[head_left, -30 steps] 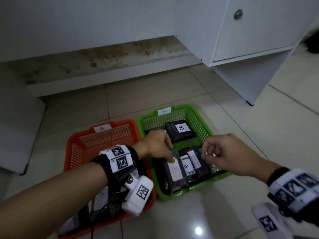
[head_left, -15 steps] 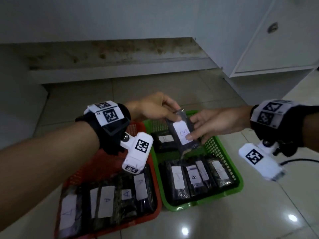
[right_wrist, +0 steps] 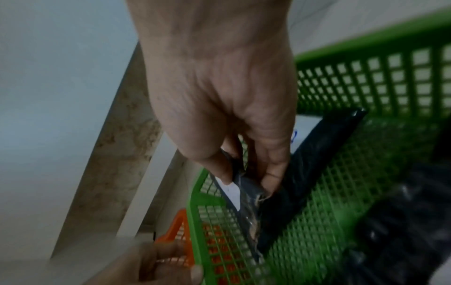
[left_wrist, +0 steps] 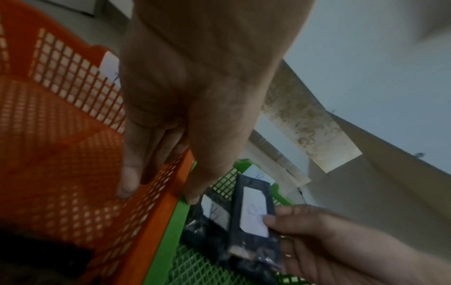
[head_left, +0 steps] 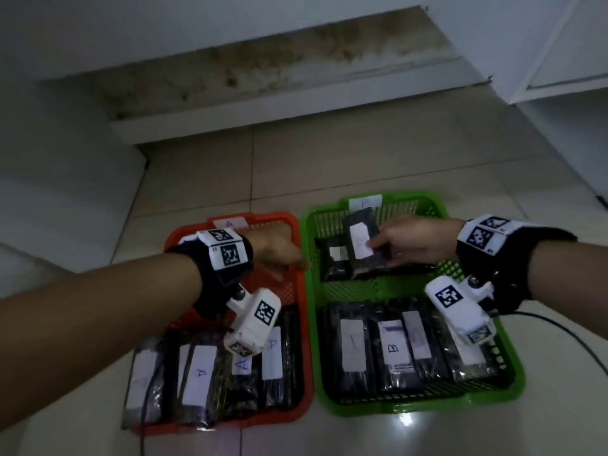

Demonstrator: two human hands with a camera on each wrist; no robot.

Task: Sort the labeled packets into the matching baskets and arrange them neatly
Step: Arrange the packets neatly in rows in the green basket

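An orange basket (head_left: 174, 238) tagged A holds a front row of A packets (head_left: 200, 373). Beside it, a green basket (head_left: 394, 408) tagged B has a front row of B packets (head_left: 391, 350) and one packet (head_left: 335, 261) lying at the back. My right hand (head_left: 378, 250) pinches a dark packet (head_left: 362, 248) with a white label over the green basket's back half. The right wrist view shows thumb and fingers of the right hand (right_wrist: 246, 181) clamped on the packet's edge (right_wrist: 305, 173). My left hand (head_left: 296, 261) hangs empty with straight fingers over the orange basket's right wall (left_wrist: 61, 154).
Both baskets sit on a glossy tiled floor. A stained wall base runs behind them, and a white cabinet (head_left: 559, 60) stands at the back right. A black cable (head_left: 559, 330) trails on the floor right of the green basket.
Half a second ago both hands held the packet. The left hand has let go and drawn left over the orange basket. The right hand now holds it alone, lower in the green basket.
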